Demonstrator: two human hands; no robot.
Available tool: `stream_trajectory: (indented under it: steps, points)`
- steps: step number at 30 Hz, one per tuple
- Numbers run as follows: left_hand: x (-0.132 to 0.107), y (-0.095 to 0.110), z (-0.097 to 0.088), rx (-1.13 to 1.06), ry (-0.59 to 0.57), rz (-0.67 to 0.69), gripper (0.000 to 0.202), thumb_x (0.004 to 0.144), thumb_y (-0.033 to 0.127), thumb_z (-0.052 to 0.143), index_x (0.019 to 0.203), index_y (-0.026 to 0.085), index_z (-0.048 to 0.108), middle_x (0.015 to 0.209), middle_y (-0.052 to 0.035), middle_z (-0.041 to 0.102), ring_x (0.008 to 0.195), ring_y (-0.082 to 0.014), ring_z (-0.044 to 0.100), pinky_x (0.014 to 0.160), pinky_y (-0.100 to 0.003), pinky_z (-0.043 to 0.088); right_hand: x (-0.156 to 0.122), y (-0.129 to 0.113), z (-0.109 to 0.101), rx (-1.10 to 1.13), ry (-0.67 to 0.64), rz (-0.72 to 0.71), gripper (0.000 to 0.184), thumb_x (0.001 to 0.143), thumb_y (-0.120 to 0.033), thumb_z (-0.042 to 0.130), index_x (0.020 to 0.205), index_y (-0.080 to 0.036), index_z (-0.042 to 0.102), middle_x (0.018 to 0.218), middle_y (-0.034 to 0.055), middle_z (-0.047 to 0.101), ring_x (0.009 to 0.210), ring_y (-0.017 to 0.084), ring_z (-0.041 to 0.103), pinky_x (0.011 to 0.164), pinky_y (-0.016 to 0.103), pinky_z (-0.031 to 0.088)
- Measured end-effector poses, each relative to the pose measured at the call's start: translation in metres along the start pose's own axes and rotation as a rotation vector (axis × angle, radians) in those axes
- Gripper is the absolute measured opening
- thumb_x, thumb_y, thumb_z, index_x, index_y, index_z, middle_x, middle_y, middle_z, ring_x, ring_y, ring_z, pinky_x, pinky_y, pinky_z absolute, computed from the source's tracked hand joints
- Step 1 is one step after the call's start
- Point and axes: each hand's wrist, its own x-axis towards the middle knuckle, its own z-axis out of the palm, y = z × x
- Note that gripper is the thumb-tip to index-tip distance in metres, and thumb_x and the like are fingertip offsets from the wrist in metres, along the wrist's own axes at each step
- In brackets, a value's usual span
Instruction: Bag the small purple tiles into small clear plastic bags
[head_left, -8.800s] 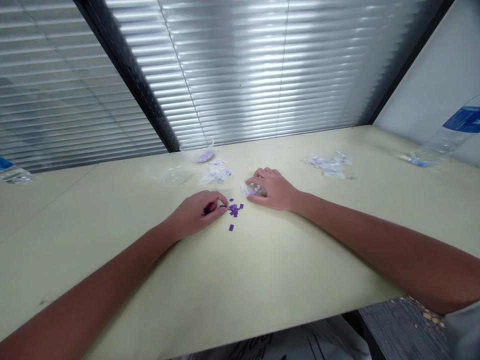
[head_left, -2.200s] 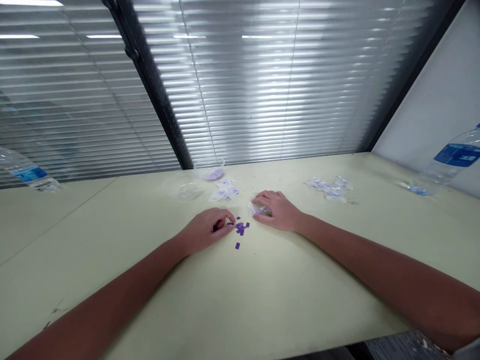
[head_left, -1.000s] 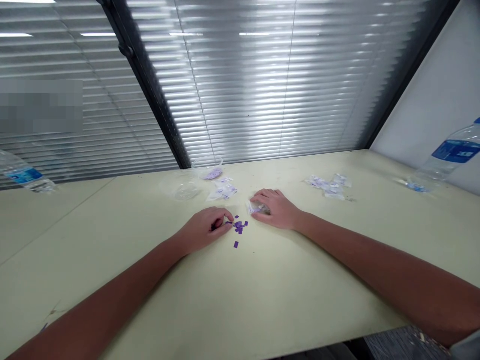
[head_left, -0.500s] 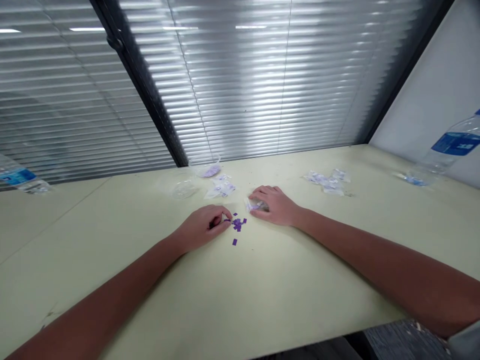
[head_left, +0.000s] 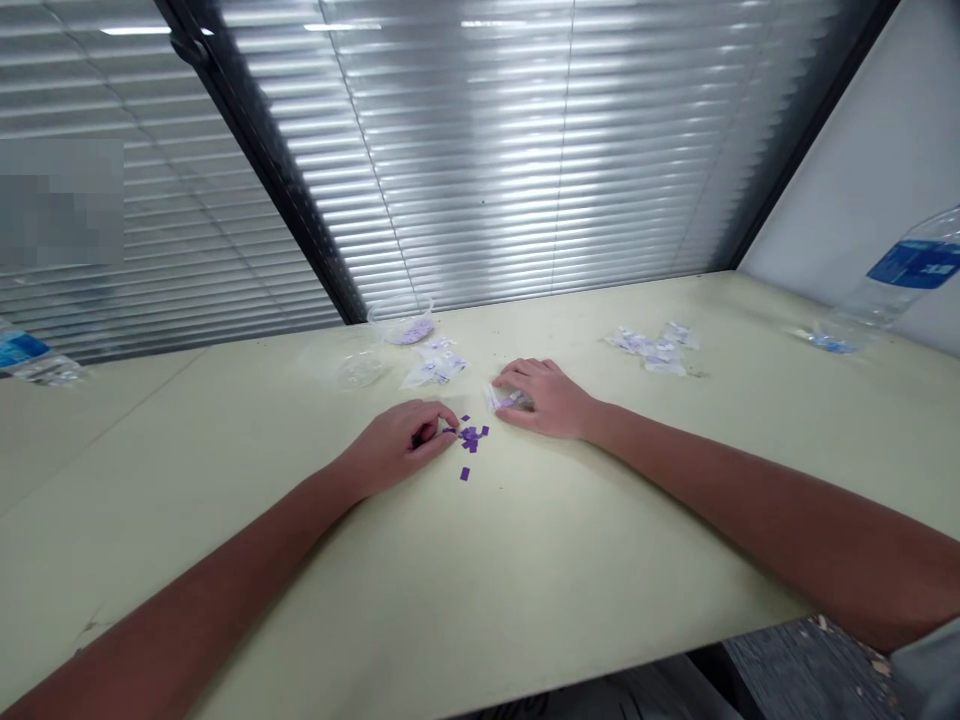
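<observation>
My left hand [head_left: 401, 440] rests on the table with thumb and forefinger closed together. At their tips a small purple square [head_left: 450, 430] shows, at the left edge of a loose pile of purple squares [head_left: 471, 437]. One single purple square [head_left: 465, 474] lies apart, nearer to me. Across the pile, my right hand [head_left: 546, 398] is curled over a small clear plastic bag [head_left: 504, 399] lying on the table. Pale purple bits show inside that bag, and its right part is hidden under my fingers.
Behind my hands are a clear bowl [head_left: 401, 320] with pale purple pieces, a clear lid [head_left: 362, 369] and small packets [head_left: 436, 365]. More packets [head_left: 654, 349] lie to the right. Water bottles stand at right [head_left: 900, 275] and far left [head_left: 34, 355]. Blinds [head_left: 480, 150] rise behind the table.
The whole view has shifted slightly, so things sit a little higher and further left. Both hands keep nearly the same pose, and the purple pile looks the same.
</observation>
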Motion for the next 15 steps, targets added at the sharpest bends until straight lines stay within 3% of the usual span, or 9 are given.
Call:
stream_trajectory:
  steps: [15]
  points:
    - [-0.0005,-0.0019,-0.0007,0.005,-0.012,-0.004,0.03,0.106,0.05,0.057,0.107,0.025,0.073,0.073,0.0028,0.051,0.07,-0.0171,0.052,0.067,-0.029,0.038,0.0003,-0.0005,0.0008,0.006,-0.001,-0.002,0.042,0.102,-0.05,0.067,0.134,-0.024,0.069,0.139,0.0109,0.069,0.131,0.03,0.062,0.116,0.05,0.039]
